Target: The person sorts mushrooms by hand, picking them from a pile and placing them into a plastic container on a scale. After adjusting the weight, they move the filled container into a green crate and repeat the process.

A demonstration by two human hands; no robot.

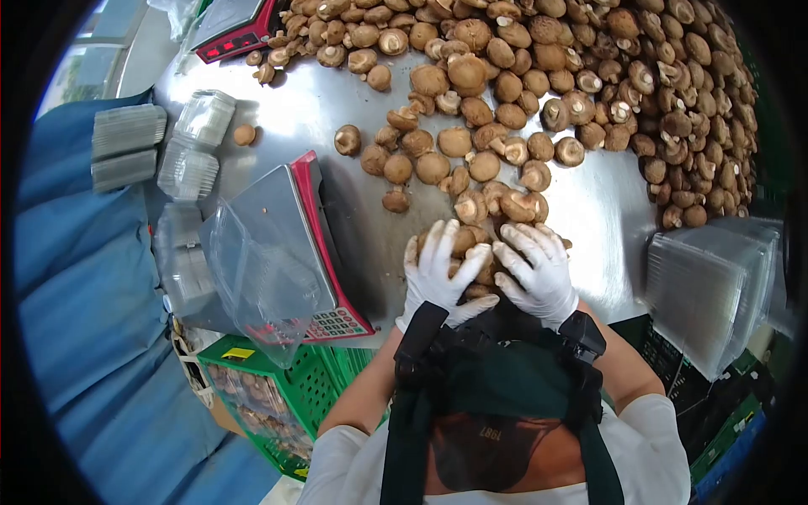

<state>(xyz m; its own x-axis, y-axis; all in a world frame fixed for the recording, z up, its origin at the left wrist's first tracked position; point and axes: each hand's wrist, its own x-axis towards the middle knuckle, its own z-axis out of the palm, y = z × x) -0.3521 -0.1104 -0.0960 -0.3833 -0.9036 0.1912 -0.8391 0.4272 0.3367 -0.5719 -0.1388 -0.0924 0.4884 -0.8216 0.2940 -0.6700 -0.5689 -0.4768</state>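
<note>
At a metal table (383, 252), white-gloved left (537, 268) and right (443, 273) hands curl loosely, fingers parted, over brown mushrooms (465, 241) lying beneath and between them; beyond the fingertips, more mushrooms spread toward a large heap (673, 109) at the far side.

From my head view, both gloved hands, left hand (539, 273) and right hand (443, 273), cup mushrooms (471, 244) at the table's (370, 244) near edge. I see more mushrooms heaped from twelve to two o'clock, a red-edged scale (278, 244) at nine, stacked clear trays (715, 286) at three, and a green crate (324, 383) toward seven.
</note>
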